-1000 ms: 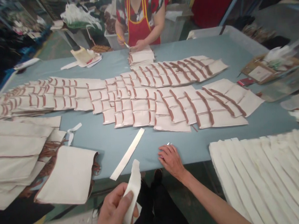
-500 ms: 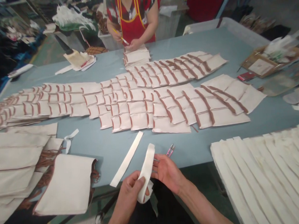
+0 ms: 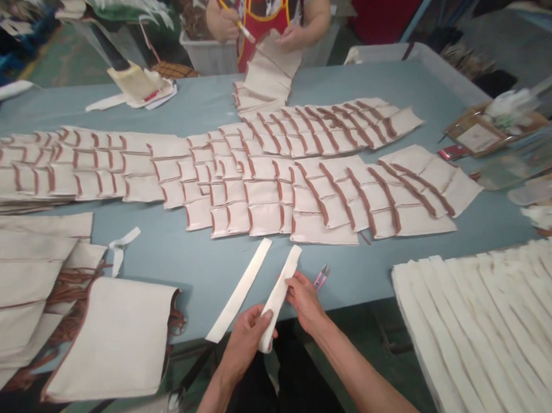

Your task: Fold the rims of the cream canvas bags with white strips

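A cream fabric strip (image 3: pixel 283 282) slants between my hands over the table's front edge. My left hand (image 3: pixel 251 334) is closed on its lower part, thumb on top. My right hand (image 3: pixel 306 299) pinches the strip's right edge higher up; some of its fingertips are hidden. Flat on the blue-grey table, left of the held strip, lies a second cream strip (image 3: pixel 240 291). Small pink-handled thread snips (image 3: pixel 321 278) rest just right of my right hand.
Overlapping rows of brown-edged cream fabric pieces (image 3: pixel 267 213) cross the table. Larger cream panels (image 3: pixel 111 341) are piled at left, and a stack of cream strips (image 3: pixel 489 324) stands at right. Across the table, a person in a red apron (image 3: pixel 264 20) holds a pen-like tool and fabric.
My right hand has gone from open fingers beside the strip to pinching its edge. The curled strip is now straighter. The person opposite has lifted a fabric piece.
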Demonstrator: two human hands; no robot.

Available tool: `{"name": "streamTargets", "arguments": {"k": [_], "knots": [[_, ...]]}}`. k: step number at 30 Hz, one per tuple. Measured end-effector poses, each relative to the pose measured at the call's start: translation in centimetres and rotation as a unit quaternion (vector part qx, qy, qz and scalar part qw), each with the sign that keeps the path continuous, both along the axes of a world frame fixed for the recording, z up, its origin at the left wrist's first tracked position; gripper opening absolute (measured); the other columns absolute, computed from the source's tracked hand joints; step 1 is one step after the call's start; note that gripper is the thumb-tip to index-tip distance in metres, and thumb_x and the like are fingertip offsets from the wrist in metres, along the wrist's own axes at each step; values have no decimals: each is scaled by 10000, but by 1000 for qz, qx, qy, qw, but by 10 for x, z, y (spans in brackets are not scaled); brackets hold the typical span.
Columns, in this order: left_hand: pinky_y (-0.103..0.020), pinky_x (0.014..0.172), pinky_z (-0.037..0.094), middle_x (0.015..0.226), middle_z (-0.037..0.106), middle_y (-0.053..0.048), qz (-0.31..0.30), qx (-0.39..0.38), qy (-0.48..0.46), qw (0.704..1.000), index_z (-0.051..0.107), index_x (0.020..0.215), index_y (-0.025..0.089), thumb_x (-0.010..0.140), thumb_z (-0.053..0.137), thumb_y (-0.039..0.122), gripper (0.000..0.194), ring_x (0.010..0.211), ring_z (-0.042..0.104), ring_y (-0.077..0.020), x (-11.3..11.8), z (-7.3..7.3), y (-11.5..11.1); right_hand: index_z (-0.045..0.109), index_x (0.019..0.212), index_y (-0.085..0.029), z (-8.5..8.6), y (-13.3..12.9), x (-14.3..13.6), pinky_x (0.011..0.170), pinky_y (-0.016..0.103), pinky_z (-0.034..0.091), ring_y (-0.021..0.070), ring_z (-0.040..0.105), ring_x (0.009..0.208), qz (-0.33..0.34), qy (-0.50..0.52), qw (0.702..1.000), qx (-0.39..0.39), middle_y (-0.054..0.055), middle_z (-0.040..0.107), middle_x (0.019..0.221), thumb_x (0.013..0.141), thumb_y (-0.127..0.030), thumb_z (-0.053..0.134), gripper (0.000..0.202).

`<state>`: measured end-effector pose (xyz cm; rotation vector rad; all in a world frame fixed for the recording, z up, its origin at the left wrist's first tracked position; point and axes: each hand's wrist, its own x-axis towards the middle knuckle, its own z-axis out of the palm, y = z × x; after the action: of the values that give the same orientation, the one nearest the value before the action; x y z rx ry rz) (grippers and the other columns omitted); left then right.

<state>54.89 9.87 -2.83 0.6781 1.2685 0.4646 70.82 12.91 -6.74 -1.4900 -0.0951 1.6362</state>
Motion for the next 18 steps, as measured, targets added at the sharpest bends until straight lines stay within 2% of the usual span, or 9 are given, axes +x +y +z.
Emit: {"name": "streamTargets", "arguments": {"k": [5,8,12,18], "knots": [[-227,509,476,694,672,32,-6,-6,3,1000,676,958,137,984,671,504,368,501,572,-92,-15,-19,-19,635,1305,-171,-16,7,-2,904,454,607,250,689,1082,11,-39,999,-27,102,660,1301,1017,-352,674,342],[-234,528,506,719,658,34,2,-10,18,1000,670,923,137,1026,637,431,313,531,583,-96,-21,-27,-29,634,1306,-171,-17,11,-4,903,454,607,250,689,1081,34,-56,997,-33,102,660,1302,1017,-354,673,345],[-244,552,534,752,651,28,28,-17,44,998,667,934,136,1038,622,415,301,564,595,-101,-23,-39,-39,633,1308,-172,-15,17,-2,904,455,607,250,690,1080,84,-74,993,-39,103,661,1301,1018,-361,670,348],[-302,653,595,934,704,-28,57,-24,73,995,673,1101,140,1039,618,418,291,712,672,-143,-20,-51,-39,633,1311,-174,-19,36,35,911,460,606,253,687,1089,156,-145,976,-45,103,658,1308,1016,-354,674,347]]}}
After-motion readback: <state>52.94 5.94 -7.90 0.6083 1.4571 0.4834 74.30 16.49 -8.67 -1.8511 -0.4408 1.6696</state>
